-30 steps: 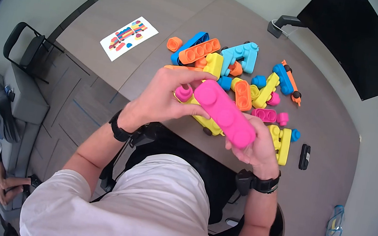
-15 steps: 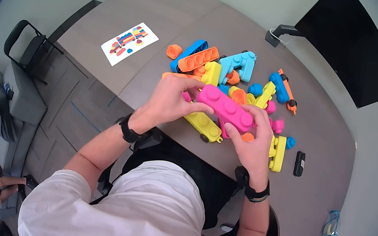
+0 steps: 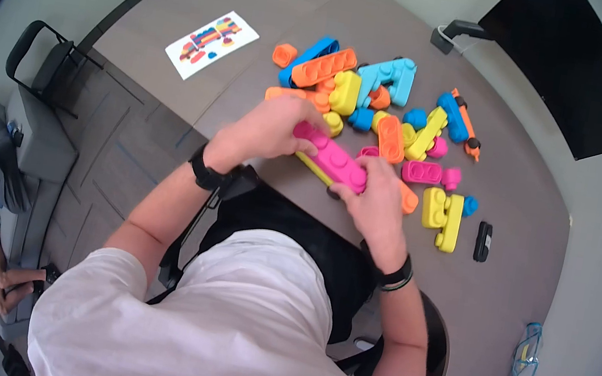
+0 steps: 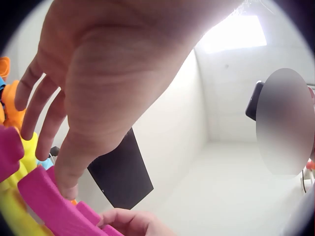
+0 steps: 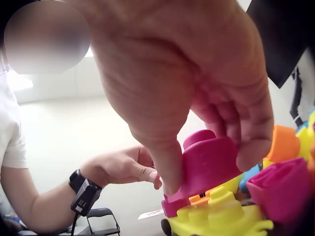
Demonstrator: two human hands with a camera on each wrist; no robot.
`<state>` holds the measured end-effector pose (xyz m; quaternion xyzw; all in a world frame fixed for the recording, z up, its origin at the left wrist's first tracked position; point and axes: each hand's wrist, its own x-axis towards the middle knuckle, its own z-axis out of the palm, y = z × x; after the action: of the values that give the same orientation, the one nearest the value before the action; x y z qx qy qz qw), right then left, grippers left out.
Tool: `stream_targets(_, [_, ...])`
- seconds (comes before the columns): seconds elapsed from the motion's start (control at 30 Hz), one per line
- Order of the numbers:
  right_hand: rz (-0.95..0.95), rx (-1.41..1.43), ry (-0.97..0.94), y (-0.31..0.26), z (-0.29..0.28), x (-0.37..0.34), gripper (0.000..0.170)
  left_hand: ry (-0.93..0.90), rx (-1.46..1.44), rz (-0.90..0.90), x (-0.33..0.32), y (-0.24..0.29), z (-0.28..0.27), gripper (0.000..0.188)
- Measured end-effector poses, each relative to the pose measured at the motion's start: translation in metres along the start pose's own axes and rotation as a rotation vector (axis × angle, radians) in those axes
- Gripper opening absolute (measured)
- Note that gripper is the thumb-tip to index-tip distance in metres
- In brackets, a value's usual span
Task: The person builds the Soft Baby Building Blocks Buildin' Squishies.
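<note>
Both my hands hold a long pink toy block (image 3: 335,160) with round studs along its top. My left hand (image 3: 272,131) grips its left end, thumb along the near side. At the right end, my right hand (image 3: 380,204) pinches the block between thumb and fingers. Directly below lies a yellow wheeled base (image 5: 216,219) with studs and a hook at its end, mostly covered by the pink block in the head view. In the right wrist view the block's underside is close over the yellow studs.
Several loose blocks lie beyond my hands, among them a light blue piece (image 3: 387,80), an orange block (image 3: 390,139) and a yellow block (image 3: 451,222). A printed picture sheet (image 3: 212,44) is at the far left. A black case (image 3: 483,242) and glasses (image 3: 525,358) lie to the right.
The pink block has come down and left onto the yellow base. My right hand has turned from cradling it from below to pinching its end from above.
</note>
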<state>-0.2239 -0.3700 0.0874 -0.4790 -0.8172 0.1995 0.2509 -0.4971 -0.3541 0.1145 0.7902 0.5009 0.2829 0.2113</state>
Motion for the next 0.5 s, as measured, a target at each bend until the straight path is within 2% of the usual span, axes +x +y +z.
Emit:
stream_targets(0.07, [-0.087, -0.139, 0.034, 0.005, 0.012, -0.001, 0.06, -0.014, 0.065, 0.028, 0.003, -0.009, 0.005, 0.034])
stream_targets(0.13, [-0.11, -0.158, 0.018, 0.003, 0.015, 0.006, 0.063, -0.02, 0.102, -0.002, 0.008, -0.006, 0.003, 0.034])
stream_targets(0.27, [-0.094, -0.25, 0.022, 0.001, 0.026, -0.003, 0.056, 0.042, 0.1, 0.022, 0.001, -0.014, 0.018, 0.034])
stream_targets(0.33, [-0.113, -0.292, 0.052, 0.001, 0.027, -0.003, 0.055, -0.04, 0.116, -0.07, 0.002, -0.009, 0.015, 0.038])
stream_targets(0.43, [-0.138, -0.282, 0.086, 0.003, 0.026, -0.004, 0.054, 0.014, 0.185, 0.042, 0.003, -0.008, 0.018, 0.035])
stream_targets(0.47, [-0.128, -0.281, 0.095, 0.003, 0.025, -0.004, 0.054, 0.005, 0.188, 0.052, 0.005, -0.008, 0.016, 0.035])
stream_targets(0.5, [-0.101, -0.28, 0.055, -0.001, 0.02, -0.003, 0.054, -0.07, 0.169, -0.019, 0.006, -0.004, 0.008, 0.037])
